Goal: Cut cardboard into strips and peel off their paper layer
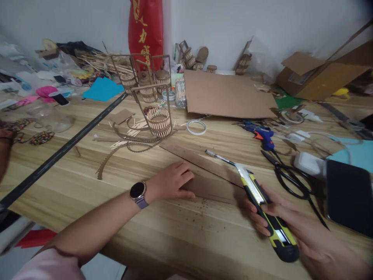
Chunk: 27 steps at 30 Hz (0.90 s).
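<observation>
My left hand point(171, 182), with a watch on its wrist, rests palm down on a brown cardboard strip point(214, 189), thumb and fingers apart. In my right hand point(294, 221) is a yellow and black utility knife point(278, 229), its metal end pointing up and to the left above the cardboard. Another narrow cardboard strip point(201, 160) lies just beyond. A pen point(218, 156) lies past the knife's metal end. Dark crumbs are scattered on the table point(175, 249) in front of the strip.
Beyond my left hand stands a small stick basket point(160, 123) near curved corrugated strips point(106, 161). A glue gun point(259, 132), black scissors point(291, 181) and a tablet-like dark device point(349, 194) lie rightward. Across the left runs a dark seam point(70, 144). Another person's arm point(4, 151) shows far left.
</observation>
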Each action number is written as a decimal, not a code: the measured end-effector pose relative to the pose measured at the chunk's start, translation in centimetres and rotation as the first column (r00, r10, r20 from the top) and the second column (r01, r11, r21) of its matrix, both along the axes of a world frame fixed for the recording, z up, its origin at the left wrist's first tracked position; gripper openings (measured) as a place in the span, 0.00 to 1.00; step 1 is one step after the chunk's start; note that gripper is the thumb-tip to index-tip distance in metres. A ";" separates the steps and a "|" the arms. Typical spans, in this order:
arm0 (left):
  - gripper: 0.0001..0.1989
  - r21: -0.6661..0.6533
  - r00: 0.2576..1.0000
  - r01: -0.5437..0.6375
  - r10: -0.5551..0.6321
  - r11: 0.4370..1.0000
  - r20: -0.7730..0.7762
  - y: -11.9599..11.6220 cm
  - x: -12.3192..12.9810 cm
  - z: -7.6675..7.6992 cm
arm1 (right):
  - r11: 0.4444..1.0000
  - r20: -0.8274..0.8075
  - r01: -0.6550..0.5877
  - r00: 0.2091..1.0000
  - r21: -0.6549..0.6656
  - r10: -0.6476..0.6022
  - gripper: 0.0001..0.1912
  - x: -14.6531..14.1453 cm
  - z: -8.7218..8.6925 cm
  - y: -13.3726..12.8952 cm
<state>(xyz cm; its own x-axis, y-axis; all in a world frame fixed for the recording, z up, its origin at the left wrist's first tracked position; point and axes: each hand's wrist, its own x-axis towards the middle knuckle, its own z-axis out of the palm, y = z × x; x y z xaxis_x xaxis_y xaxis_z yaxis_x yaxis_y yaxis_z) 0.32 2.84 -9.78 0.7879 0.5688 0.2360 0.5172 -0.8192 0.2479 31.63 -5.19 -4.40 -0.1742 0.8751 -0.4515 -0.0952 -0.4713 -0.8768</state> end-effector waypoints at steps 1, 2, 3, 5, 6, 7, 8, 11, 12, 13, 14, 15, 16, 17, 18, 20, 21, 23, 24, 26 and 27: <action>0.29 0.004 1.000 0.003 -0.003 1.000 0.003 0.1 -0.1 0.0 | 0.999 -0.026 0.011 1.000 -0.035 -0.012 0.16 -0.1 0.0 -0.1; 0.30 0.010 1.000 0.007 -0.007 1.000 0.006 0.2 -0.2 0.0 | 0.997 -0.065 0.013 0.998 -0.079 -0.018 0.18 -0.1 0.0 -0.1; 0.30 0.018 1.000 0.012 -0.012 1.000 0.009 0.4 -0.3 0.0 | 0.994 -0.101 0.010 0.995 -0.113 -0.021 0.19 0.0 -0.1 0.0; 0.29 0.032 1.000 0.020 -0.020 0.999 0.014 0.7 -0.6 0.1 | 0.994 -0.114 -0.007 0.993 -0.105 -0.005 0.20 0.4 -0.3 0.3; 0.29 0.034 1.000 0.024 -0.025 0.999 0.014 0.9 -0.8 0.2 | 0.996 -0.109 -0.022 0.994 -0.091 0.012 0.21 0.6 -0.4 0.5; 0.28 0.030 1.000 0.027 -0.028 0.999 0.013 1.1 -0.9 0.3 | 0.996 -0.092 -0.041 0.995 -0.074 0.034 0.22 0.7 -0.5 0.7; 0.27 0.025 0.999 0.029 -0.029 0.999 0.013 1.2 -1.1 0.4 | 0.996 -0.059 -0.064 0.996 -0.055 0.061 0.22 0.8 -0.6 0.8; 0.23 0.009 0.999 0.031 -0.031 0.999 0.017 1.3 -1.3 0.5 | 0.989 0.119 -0.145 0.982 -0.001 0.144 0.21 0.5 -0.3 1.4; 0.22 0.008 0.999 0.030 -0.030 1.000 0.019 1.2 -1.3 0.5 | 0.983 0.190 -0.181 0.966 0.030 0.172 0.22 0.2 0.0 1.6; 0.22 0.010 0.999 0.025 -0.026 1.000 0.020 1.1 -1.2 0.5 | 0.970 0.269 -0.233 0.941 0.065 0.208 0.23 -0.1 0.2 1.9; 0.24 0.015 1.000 0.019 -0.019 1.000 0.021 0.9 -1.2 0.4 | 0.948 0.355 -0.301 0.901 0.105 0.247 0.24 -0.6 0.5 2.2; 0.26 0.022 1.000 0.007 -0.007 1.000 0.017 0.8 -1.0 0.4 | 0.911 0.448 -0.384 0.848 0.150 0.284 0.23 -1.0 0.8 2.6; 0.29 0.034 1.000 -0.005 0.005 0.999 0.013 0.6 -0.9 0.3 | 0.861 0.543 -0.471 0.782 0.192 0.307 0.22 -1.4 1.0 3.1; 0.32 0.045 1.000 -0.016 0.016 0.999 0.003 0.4 -0.8 0.2 | 0.804 0.636 -0.551 0.708 0.225 0.307 0.20 -1.8 1.1 3.5; 0.36 0.054 1.000 -0.023 0.023 0.998 -0.012 0.3 -0.6 0.1 | 0.746 0.718 -0.619 0.633 0.246 0.289 0.17 -2.1 1.1 4.0; 0.40 0.054 0.998 -0.031 0.034 0.998 -0.056 0.1 -0.4 0.0 | 0.641 0.828 -0.729 0.499 0.240 0.257 0.14 -2.7 0.8 4.7; 0.40 0.042 0.996 -0.034 0.037 0.999 -0.081 0.0 -0.3 0.0 | 0.601 0.862 -0.769 0.440 0.217 0.252 0.15 -2.9 0.6 5.0; 0.39 0.004 0.991 -0.037 0.038 0.999 -0.128 0.0 -0.1 0.0 | 0.539 0.906 -0.828 0.338 0.157 0.255 0.16 -3.3 0.0 5.4; 0.38 -0.015 0.989 -0.036 0.033 0.999 -0.147 -0.1 0.0 0.1 | 0.515 0.921 -0.847 0.297 0.132 0.252 0.16 -3.5 -0.2 5.5; 0.36 -0.041 0.984 -0.031 0.023 0.999 -0.175 -0.1 0.1 0.3 | 0.481 0.946 -0.871 0.235 0.102 0.224 0.15 -3.8 -0.6 5.6; 0.35 -0.048 0.983 -0.030 0.021 0.998 -0.184 -0.1 0.2 0.5 | 0.469 0.956 -0.879 0.210 0.092 0.205 0.15 -3.9 -0.7 5.7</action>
